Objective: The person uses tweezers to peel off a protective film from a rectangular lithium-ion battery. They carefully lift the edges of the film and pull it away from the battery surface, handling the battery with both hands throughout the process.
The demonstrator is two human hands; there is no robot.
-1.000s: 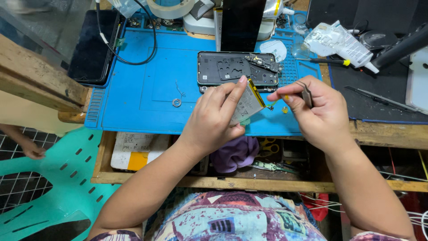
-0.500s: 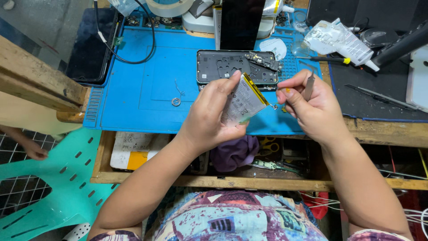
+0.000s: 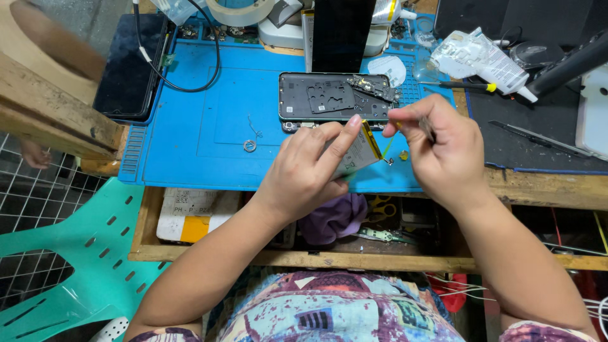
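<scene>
Gripping the phone battery (image 3: 358, 152) just below the opened phone (image 3: 335, 96), the left hand (image 3: 304, 174) steadies it; tweezers (image 3: 425, 128) are pinched in the right hand (image 3: 443, 149); careful peeling at its edge seems called for.

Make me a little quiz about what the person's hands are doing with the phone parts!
1. True or false: the left hand holds the flat battery above the blue mat.
2. Which is nearer the battery: the opened phone or the dark tablet?
3. What does the right hand pinch: A tweezers, B a roll of tape, C scissors?

Key: 1 true. 2 the opened phone. 3 A.
</scene>
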